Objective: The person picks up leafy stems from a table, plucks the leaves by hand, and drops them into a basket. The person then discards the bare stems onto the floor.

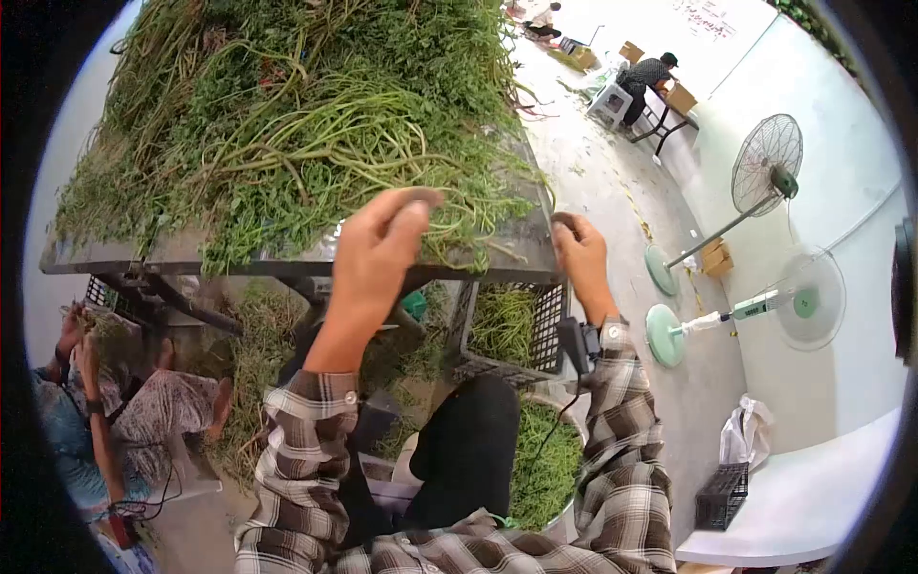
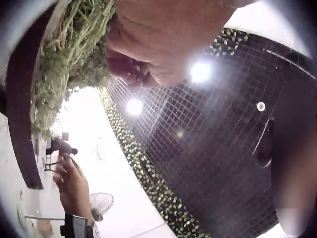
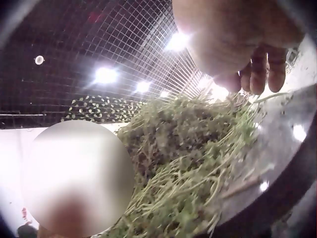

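Plaid sleeves point(image 1: 306, 469) are being worn on both forearms, and a black-clad knee point(image 1: 478, 430) is being bent between them. Beside the knee, leafy greens point(image 1: 545, 459) are being held in a round basin point(image 1: 574, 521). Beyond, the left hand point(image 1: 373, 253) is being held over the near edge of a dark table point(image 1: 531, 239), its fingers curled; whether a stem is being pinched cannot be told. The right hand point(image 1: 581, 258) is being held just beside the table's right corner, fingers bent; whether anything is being gripped there cannot be told either. Below that corner, green stems point(image 1: 502, 320) are being contained in a black crate point(image 1: 548, 335). The table is being covered by a large heap of leafy stalks point(image 1: 316, 124), with paler stems lying nearest the left hand. To the left, plant matter is being handled by a seated person point(image 1: 124, 402). Farther right, two fans point(image 1: 765, 167) are being supported on round bases, and at the far wall another table point(image 1: 669, 120) is being leaned over by someone in dark clothes point(image 1: 650, 77).
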The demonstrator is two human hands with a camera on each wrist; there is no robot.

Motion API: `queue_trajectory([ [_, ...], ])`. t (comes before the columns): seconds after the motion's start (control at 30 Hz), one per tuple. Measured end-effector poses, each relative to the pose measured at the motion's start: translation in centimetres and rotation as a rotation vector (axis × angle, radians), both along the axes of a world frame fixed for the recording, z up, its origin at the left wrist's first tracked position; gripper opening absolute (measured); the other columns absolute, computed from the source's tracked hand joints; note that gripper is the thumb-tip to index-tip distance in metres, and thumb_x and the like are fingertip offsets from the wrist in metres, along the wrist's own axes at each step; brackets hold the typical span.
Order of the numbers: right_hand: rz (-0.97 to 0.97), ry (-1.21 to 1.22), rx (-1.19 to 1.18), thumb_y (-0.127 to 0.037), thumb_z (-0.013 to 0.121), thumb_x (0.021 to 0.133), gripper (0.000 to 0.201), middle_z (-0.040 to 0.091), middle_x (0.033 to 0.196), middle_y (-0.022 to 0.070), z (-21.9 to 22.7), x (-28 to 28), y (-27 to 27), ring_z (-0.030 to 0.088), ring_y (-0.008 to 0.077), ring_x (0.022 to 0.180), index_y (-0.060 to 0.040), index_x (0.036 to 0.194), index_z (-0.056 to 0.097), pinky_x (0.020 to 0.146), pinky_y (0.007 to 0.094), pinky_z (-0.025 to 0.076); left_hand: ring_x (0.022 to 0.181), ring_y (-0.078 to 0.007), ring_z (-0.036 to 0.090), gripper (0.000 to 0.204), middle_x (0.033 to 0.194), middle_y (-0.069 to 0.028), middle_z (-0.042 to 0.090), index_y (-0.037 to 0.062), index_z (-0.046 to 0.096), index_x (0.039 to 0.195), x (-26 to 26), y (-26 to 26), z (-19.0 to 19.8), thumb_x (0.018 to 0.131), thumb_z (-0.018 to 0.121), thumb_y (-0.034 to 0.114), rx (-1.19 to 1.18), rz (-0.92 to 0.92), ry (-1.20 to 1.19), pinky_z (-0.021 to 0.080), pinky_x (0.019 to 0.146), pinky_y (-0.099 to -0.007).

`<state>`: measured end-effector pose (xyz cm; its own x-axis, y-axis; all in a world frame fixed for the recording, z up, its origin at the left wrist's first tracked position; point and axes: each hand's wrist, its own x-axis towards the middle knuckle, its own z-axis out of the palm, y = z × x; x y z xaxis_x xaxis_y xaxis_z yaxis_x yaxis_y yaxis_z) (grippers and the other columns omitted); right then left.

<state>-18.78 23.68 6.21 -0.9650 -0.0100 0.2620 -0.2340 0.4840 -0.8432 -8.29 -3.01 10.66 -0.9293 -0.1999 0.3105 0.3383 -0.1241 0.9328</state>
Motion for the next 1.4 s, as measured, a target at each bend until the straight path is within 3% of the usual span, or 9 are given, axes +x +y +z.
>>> queue_trajectory([
  [0.07,-0.008,0.172,0.058,-0.016,0.052,0.081,0.028,0.063,0.089,0.0115,-0.2,-3.8,1.9,0.053,0.012,0.065,0.002,0.101,0.06,0.061,0.027,0.045,0.052,-0.0031,0.038,0.02,0.068,0.0024,0.049,0.0021,0.063,0.099,-0.3,-1.5,-1.2,0.09,0.051,0.014,0.112,0.071,-0.086,0.031,0.046,-0.0185],
  [0.17,-0.07,-0.019,0.071,-0.014,0.05,0.08,0.036,0.061,0.095,0.0135,1.0,-7.4,2.3,0.056,0.0147,0.068,0.0018,0.112,0.055,0.065,0.028,0.046,0.051,-0.0026,0.037,0.019,0.068,0.0026,0.05,0.001,0.063,0.097,-0.7,-2.6,-2.7,0.089,0.051,0.014,0.28,0.104,-0.099,0.029,0.045,-0.0185],
  [0.37,0.011,-0.018,0.401,-0.014,0.054,0.073,0.052,0.053,0.116,0.0249,-1.4,-15.0,1.3,0.058,0.0361,0.096,0.001,0.122,0.047,0.084,0.0371,0.045,0.05,-0.0017,0.037,0.019,0.068,0.0029,0.051,0.0,0.063,0.096,-0.8,-2.7,-2.1,0.089,0.051,0.013,0.382,0.052,-0.121,0.028,0.044,-0.0179],
  [0.47,0.044,-0.013,0.601,-0.013,0.056,0.075,0.045,0.06,0.109,0.0143,-4.4,-18.5,3.1,0.059,0.02,0.09,-0.0057,0.119,0.053,0.067,0.0301,0.048,0.05,0.0001,0.039,0.019,0.069,0.0027,0.052,0.0014,0.063,0.096,-1.0,-2.8,-2.6,0.089,0.052,0.014,0.427,0.029,-0.114,0.029,0.044,-0.0161],
  [0.5,-0.034,0.093,0.58,-0.012,0.058,0.074,0.032,0.066,0.09,0.0133,-3.9,-17.0,2.3,0.061,0.0185,0.08,-0.0041,0.104,0.062,0.068,0.0304,0.047,0.05,0.0,0.039,0.019,0.069,0.0027,0.052,0.0013,0.063,0.096,-1.0,-2.8,-2.6,0.089,0.052,0.014,0.435,0.018,-0.108,0.029,0.044,-0.0161],
  [0.63,-0.131,0.26,0.506,-0.016,0.057,0.077,0.017,0.062,0.075,0.0184,-0.8,-13.9,2.0,0.063,0.0291,0.071,-0.0053,0.086,0.066,0.064,0.0349,0.046,0.049,-0.0002,0.039,0.019,0.068,0.0029,0.052,0.0012,0.063,0.096,-0.8,-3.3,-2.6,0.089,0.052,0.015,0.438,0.012,-0.099,0.029,0.044,-0.0163],
  [0.8,-0.171,0.242,0.282,-0.018,0.055,0.08,0.02,0.061,0.064,0.0061,7.2,-10.4,2.0,0.052,0.0094,0.053,0.0003,0.081,0.064,0.051,0.0272,0.042,0.049,-0.0003,0.038,0.018,0.068,0.003,0.052,0.0014,0.063,0.096,-0.4,-3.7,-2.2,0.089,0.052,0.014,0.449,-0.007,-0.087,0.029,0.044,-0.0164],
  [1.03,0.015,0.164,-0.114,-0.016,0.054,0.085,0.018,0.055,0.064,0.0025,15.1,-3.1,-2.2,0.038,0.0047,0.043,0.0013,0.088,0.057,0.04,0.0192,0.033,0.049,-0.0009,0.038,0.019,0.066,0.0029,0.051,0.001,0.063,0.095,-0.4,-2.9,-2.6,0.089,0.05,0.013,0.417,-0.048,-0.107,0.028,0.043,-0.0175],
  [1.4,0.303,-0.269,-0.085,-0.021,0.052,0.089,0.017,0.056,0.065,-0.0009,7.9,7.3,-8.6,0.042,0.0033,0.047,-0.0042,0.092,0.056,0.043,0.0166,0.034,0.066,-0.004,0.045,0.036,0.079,0.0029,0.054,0.0033,0.059,0.113,0.5,-1.5,-2.2,0.087,0.055,0.027,0.108,-0.392,-0.178,0.037,0.056,-0.02],
])
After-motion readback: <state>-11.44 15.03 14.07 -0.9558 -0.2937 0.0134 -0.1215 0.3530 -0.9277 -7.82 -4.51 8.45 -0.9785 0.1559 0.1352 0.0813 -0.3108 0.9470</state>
